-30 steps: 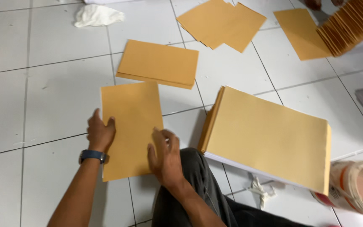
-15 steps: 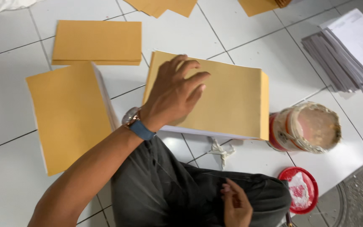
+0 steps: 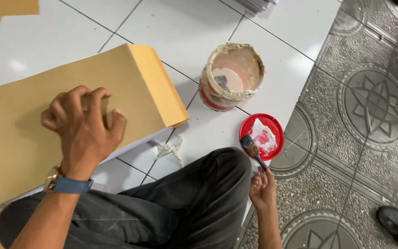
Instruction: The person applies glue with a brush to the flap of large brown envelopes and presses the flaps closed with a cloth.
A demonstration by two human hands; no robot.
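On the white tiles, the tan envelope stack (image 3: 70, 115) lies thick and flat.

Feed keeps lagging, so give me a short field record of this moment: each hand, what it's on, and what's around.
left hand: fingers curled, pressing on the top of the stack of tan paper envelopes
right hand: grips the small brush by its handle
brush head: over the red round lid
glue tub: open, crusted rim, on white tile floor beside the lid
crumpled paper scrap: on the tile by the knee
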